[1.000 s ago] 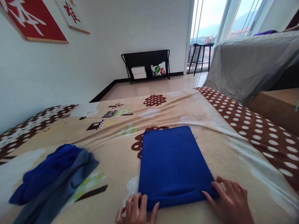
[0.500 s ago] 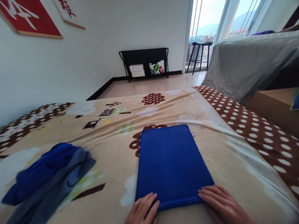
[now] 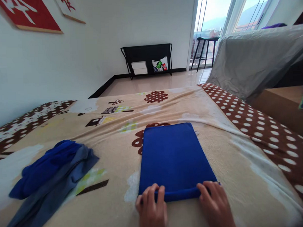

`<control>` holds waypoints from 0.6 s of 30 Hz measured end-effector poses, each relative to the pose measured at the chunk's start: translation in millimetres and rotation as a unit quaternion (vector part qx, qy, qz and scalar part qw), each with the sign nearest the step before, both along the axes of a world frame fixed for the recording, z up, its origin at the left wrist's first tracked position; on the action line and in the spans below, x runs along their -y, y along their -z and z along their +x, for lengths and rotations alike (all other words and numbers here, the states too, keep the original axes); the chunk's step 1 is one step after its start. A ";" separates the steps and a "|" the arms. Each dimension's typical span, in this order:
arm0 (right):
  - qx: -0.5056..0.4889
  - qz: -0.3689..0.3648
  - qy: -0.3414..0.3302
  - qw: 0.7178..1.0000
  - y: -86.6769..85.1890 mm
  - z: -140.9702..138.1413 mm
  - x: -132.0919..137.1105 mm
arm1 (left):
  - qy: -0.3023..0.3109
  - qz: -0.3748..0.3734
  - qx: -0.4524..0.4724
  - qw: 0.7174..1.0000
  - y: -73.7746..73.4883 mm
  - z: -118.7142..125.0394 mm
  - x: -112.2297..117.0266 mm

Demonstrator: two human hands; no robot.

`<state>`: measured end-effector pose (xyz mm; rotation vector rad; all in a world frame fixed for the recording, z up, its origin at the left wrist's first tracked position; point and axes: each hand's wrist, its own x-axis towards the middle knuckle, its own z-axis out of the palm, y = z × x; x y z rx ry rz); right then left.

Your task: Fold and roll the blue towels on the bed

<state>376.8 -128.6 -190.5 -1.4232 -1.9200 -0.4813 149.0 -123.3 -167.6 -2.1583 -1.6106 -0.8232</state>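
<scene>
Here, a folded blue cloth (image 3: 175, 155) lies flat on a beige patterned blanket (image 3: 117, 207), its near edge forming a narrow raised roll. The left hand (image 3: 152, 204) rests at the left end of that roll and the right hand (image 3: 214, 200) at the right end, both with fingers bent and partly closed, the tips touching the cloth. The thumbs are hard to see, so I cannot tell whether either of the hands pinches the fabric or only presses on it. The far left corner of the cloth covers part of a brown flower print.

Well apart, to the left, a crumpled blue garment (image 3: 51, 161) lies against a grey-blue garment (image 3: 59, 188), also on the blanket. Beyond the blanket, a black rack (image 3: 146, 50) stands by the wall, holding white boxes (image 3: 139, 67) and a printed bag (image 3: 160, 64). A black stool (image 3: 205, 40) stands near the window.
</scene>
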 end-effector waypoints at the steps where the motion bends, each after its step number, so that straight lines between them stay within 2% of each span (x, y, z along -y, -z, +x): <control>1: -0.012 0.005 -0.016 1.000 -0.8 -13.3 1.7 | 0.032 0.009 0.010 0.999 2.0 10.7 1.7; 4: -0.037 -0.012 -0.087 0.995 -5.4 -39.6 3.8 | 0.113 0.027 0.022 0.993 4.4 28.9 3.5; 7: -0.021 -0.055 -0.157 0.986 -9.9 -32.3 2.7 | 0.151 0.005 -0.001 0.988 2.7 17.8 2.8; 10: 0.052 -0.096 -0.185 0.977 -10.9 6.0 3.5 | 0.181 -0.036 -0.068 0.981 -0.6 -19.4 4.4; 14: 0.156 -0.143 -0.170 0.962 -7.9 68.4 10.9 | 0.168 -0.024 -0.160 0.972 -4.0 -76.0 9.8; 16: 0.180 -0.156 -0.147 0.960 -5.5 89.4 14.0 | 0.160 -0.020 -0.177 0.971 -6.2 -92.8 11.7; 18: 0.186 -0.164 -0.124 0.961 -3.1 100.5 14.6 | 0.151 -0.026 -0.166 0.974 -8.9 -99.2 11.7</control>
